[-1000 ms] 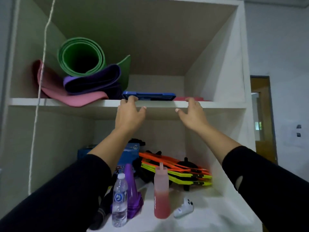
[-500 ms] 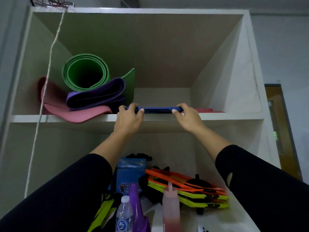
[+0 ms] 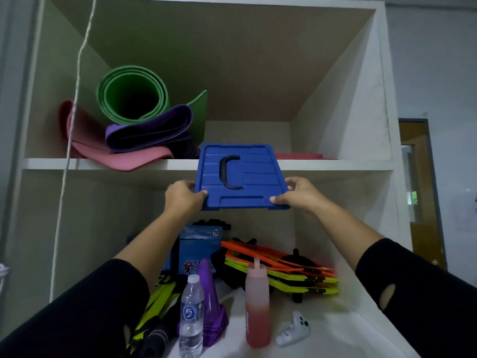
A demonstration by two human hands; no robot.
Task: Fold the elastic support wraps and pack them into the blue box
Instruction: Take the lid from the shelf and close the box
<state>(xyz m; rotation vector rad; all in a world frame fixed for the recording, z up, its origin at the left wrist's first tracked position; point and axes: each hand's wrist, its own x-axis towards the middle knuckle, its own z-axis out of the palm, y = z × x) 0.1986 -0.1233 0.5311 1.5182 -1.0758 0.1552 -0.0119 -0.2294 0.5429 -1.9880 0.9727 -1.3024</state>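
Blue lid [image 3: 241,174] held at the upper shelf [image 3: 103,163].

Head view: left hand [image 3: 183,196] and right hand [image 3: 296,193] each clamp a near corner, lid tilted, far edge over the shelf beside the rolled mats [image 3: 134,99].

The box lid [image 3: 241,177] is held tilted in front of the upper shelf [image 3: 103,164], the left hand [image 3: 183,196] at its left corner and the right hand [image 3: 300,193] at its right corner. On that shelf, left of the lid, a rolled mat [image 3: 131,95] rests on folded mats [image 3: 148,134]. On the shelf below stand a water bottle [image 3: 191,315], a stack of cones [image 3: 209,288] just right of it, and a squeeze bottle [image 3: 256,304] further right, with a stack of flat rings [image 3: 284,270] behind it.
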